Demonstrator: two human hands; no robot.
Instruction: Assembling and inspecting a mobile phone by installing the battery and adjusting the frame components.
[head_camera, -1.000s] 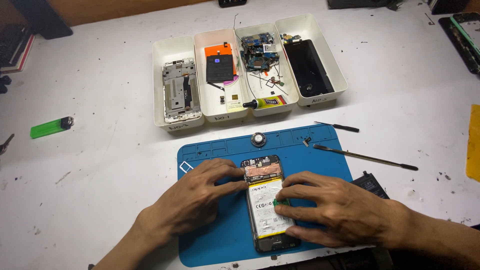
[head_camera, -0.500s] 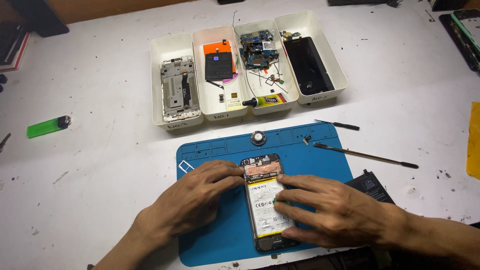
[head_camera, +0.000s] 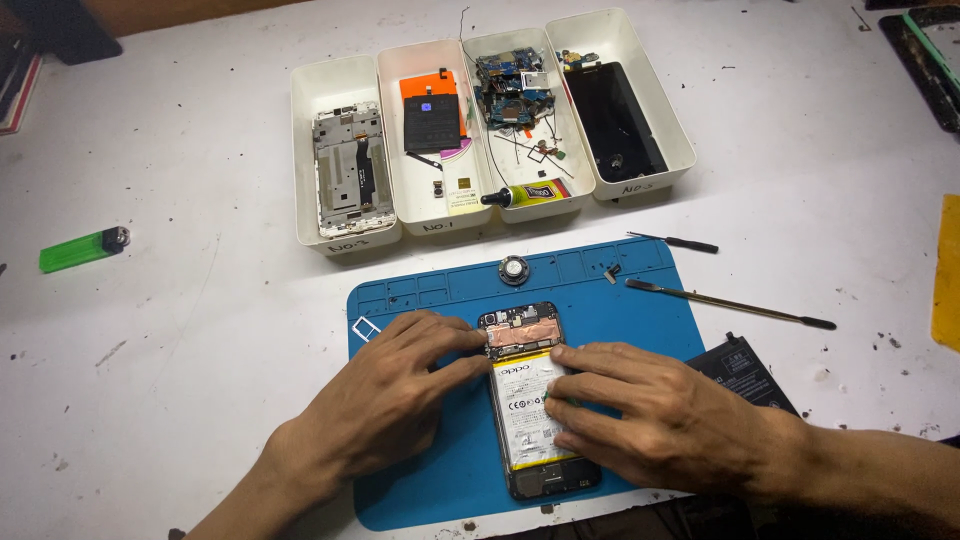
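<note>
An opened phone (head_camera: 530, 400) with its back off lies on a blue repair mat (head_camera: 600, 300), its white battery and copper-coloured shield showing. My left hand (head_camera: 385, 400) rests on the mat at the phone's left side, fingertips pressing the upper left edge near the shield. My right hand (head_camera: 650, 420) lies flat across the phone's right side, fingers on the battery. Both hands steady the phone; neither lifts it.
Four white trays (head_camera: 345, 240) at the back hold a phone frame, an orange-topped battery, circuit boards with a glue tube (head_camera: 525, 195), and a dark screen. A green lighter (head_camera: 82, 248) lies left. Two thin tools (head_camera: 730, 303) and a small round speaker (head_camera: 514, 268) sit by the mat. A loose black battery (head_camera: 745, 370) lies right.
My right hand's fingers have slid slightly up the battery toward the shield. The left hand and the phone have hardly moved.
</note>
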